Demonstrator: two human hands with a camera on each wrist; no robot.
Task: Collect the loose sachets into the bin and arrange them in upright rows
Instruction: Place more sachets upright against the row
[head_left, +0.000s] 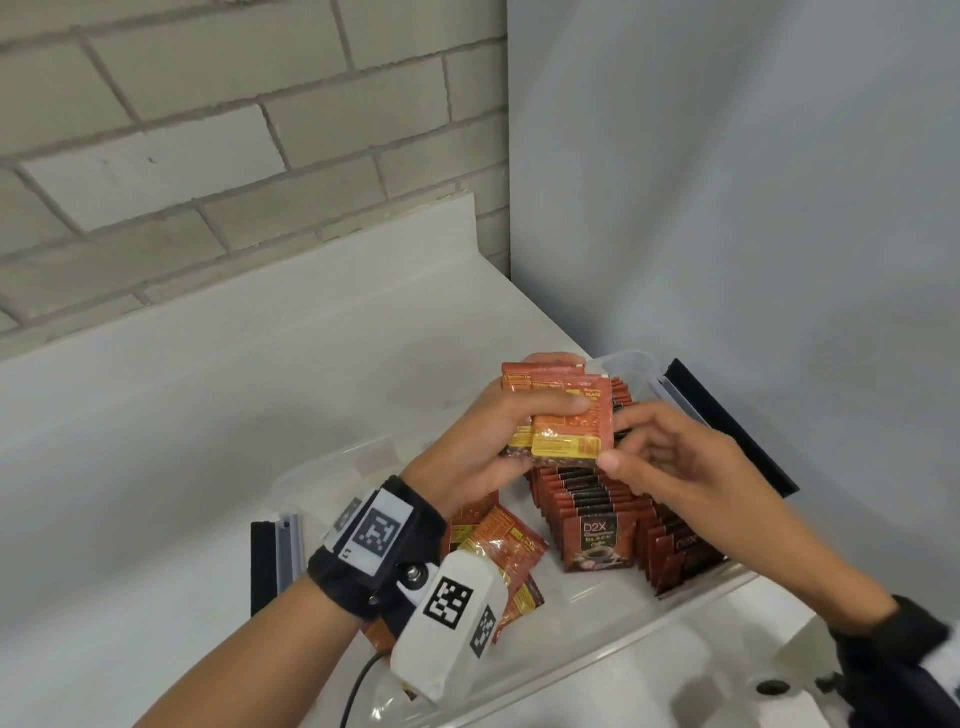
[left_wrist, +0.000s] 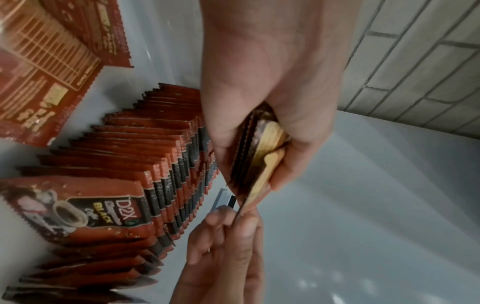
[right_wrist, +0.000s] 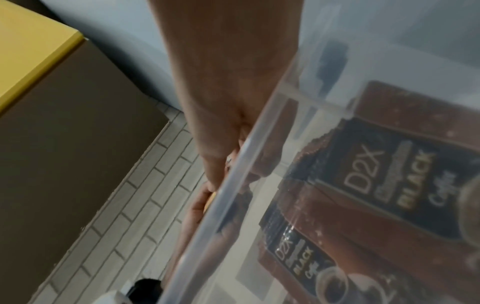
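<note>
Nearest: loose D2X coffee sachets (head_left: 506, 551) lie flat and jumbled on the bin floor under the left wrist, not yet collected. Clear plastic bin (head_left: 691, 597) sits on the white bench (head_left: 156, 467), black latch handles at both ends.

Next: upright rows of sachets (head_left: 597, 499) fill the right half of the bin, packed face to back so they prop each other up; front one shows the D2X Black Coffee label.

Above them: left hand (head_left: 483, 447) grips a stack of sachets (head_left: 563, 415), fingers and thumb wrapped round it, squared up like a deck, probably so singles can be fed off. Right hand (head_left: 670, 457) pinches the lower corner of the front sachet between thumb and fingertips (left_wrist: 221, 218), likely peeling it off to slot into a row.

Far: brick wall (head_left: 208, 156), grey panel on the right.
</note>
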